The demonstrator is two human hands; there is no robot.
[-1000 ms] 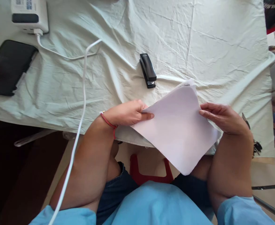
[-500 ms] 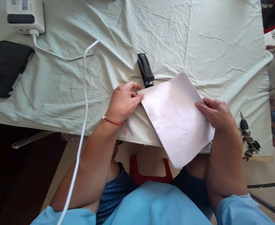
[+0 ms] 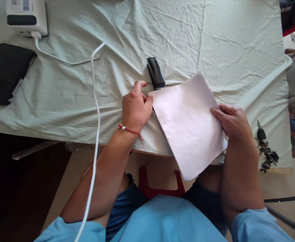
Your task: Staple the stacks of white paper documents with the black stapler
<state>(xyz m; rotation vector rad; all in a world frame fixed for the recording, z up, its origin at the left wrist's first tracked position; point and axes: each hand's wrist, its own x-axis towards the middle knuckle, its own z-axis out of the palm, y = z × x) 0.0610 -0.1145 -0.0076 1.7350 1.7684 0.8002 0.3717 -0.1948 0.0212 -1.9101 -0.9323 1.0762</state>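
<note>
White paper (image 3: 187,124), seemingly more than one sheet, lies tilted over the table's front edge. My left hand (image 3: 137,104) pinches its upper left corner between thumb and curled fingers, with the index finger raised and apart. At the right edge my right hand (image 3: 233,121) is closed on the paper, thumb on top and fingers beneath. A black stapler (image 3: 155,72) rests on the cloth just beyond my left hand. The paper's upper left edge hides the stapler's front end; whether the paper is between its jaws I cannot tell.
A pale green wrinkled cloth (image 3: 172,30) covers the table. On the left are a black phone (image 3: 7,74) and a white power adapter (image 3: 28,18), whose white cable (image 3: 95,111) passes over my left arm. Keys (image 3: 265,148) lie at the right. A red stool (image 3: 159,188) shows below.
The paper has shifted slightly up and left, covering more of the stapler's front end. My left hand has turned and moved a little forward, its index finger lifting. Both hands keep their hold.
</note>
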